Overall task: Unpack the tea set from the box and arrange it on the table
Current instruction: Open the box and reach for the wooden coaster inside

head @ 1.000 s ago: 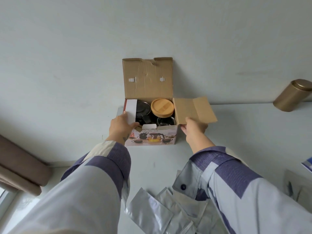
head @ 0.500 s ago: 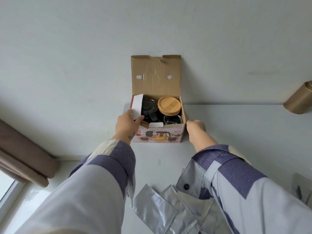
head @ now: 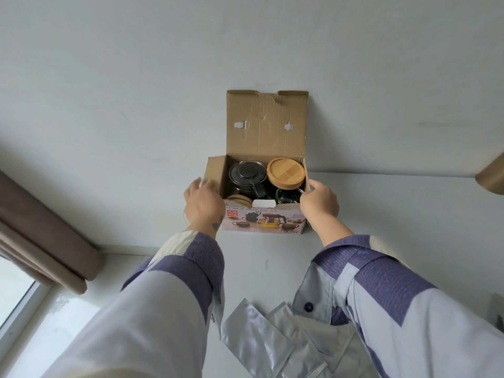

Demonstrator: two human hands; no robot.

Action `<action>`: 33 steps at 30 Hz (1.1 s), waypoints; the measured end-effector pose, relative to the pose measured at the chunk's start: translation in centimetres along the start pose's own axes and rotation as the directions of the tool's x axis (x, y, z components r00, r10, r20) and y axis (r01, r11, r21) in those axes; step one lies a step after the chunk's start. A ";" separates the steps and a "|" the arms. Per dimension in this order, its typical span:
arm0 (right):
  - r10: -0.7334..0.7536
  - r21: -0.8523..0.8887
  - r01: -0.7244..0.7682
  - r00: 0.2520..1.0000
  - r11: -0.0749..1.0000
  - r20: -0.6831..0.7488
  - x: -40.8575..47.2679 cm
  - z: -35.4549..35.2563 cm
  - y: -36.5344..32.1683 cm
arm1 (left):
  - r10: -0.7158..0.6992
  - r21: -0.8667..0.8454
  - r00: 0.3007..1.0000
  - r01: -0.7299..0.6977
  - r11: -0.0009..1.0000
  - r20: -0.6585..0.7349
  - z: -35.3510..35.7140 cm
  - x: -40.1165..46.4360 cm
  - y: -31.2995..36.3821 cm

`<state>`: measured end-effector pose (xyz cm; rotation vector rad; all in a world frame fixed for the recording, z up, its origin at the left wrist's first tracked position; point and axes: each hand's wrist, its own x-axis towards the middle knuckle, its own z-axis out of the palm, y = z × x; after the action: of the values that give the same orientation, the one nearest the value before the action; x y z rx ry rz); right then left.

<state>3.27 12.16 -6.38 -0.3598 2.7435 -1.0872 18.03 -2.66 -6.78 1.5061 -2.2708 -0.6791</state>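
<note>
The tea set box [head: 263,221] stands on the white table [head: 395,211] against the wall, its back lid flap [head: 267,124] upright. Inside I see a glass teapot with a black lid [head: 246,173], a round bamboo lid [head: 285,173], a glass cup [head: 289,196], a second bamboo lid [head: 238,199] and a white foam piece [head: 263,203]. My left hand [head: 203,203] hovers at the left side flap [head: 215,170], fingers apart and blurred. At the box's front right corner my right hand [head: 319,204] grips it, thumb on the rim.
A gold tin [head: 491,175] lies at the right edge of the table. Several silver foil pouches [head: 256,342] lie near me between my sleeves. A brown curtain [head: 41,233] and a window [head: 13,293] are on the left.
The left side flap, held upright before, now leans outward. The right flap has gone down out of sight, and my right hand has moved up onto the box's right corner.
</note>
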 end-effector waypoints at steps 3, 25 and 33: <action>-0.015 0.004 0.015 1.000 1.000 -0.025 0.1 0.3 0.5 | 0.038 0.044 0.994 -0.043 0.998 0.103 0.6 -0.6 1.5; -0.338 -0.487 0.471 0.878 0.736 0.338 6.2 1.8 -3.4 | 0.083 0.148 0.972 -0.117 0.982 0.218 2.3 -1.8 2.1; -0.343 -0.419 0.439 0.894 0.795 0.286 6.8 3.0 -3.1 | 0.079 0.147 0.978 -0.108 0.983 0.191 2.6 -1.7 2.0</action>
<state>-2.03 6.08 -6.87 -1.0894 2.7831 -0.3761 15.87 0.08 -7.83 1.4456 -2.5710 -0.6511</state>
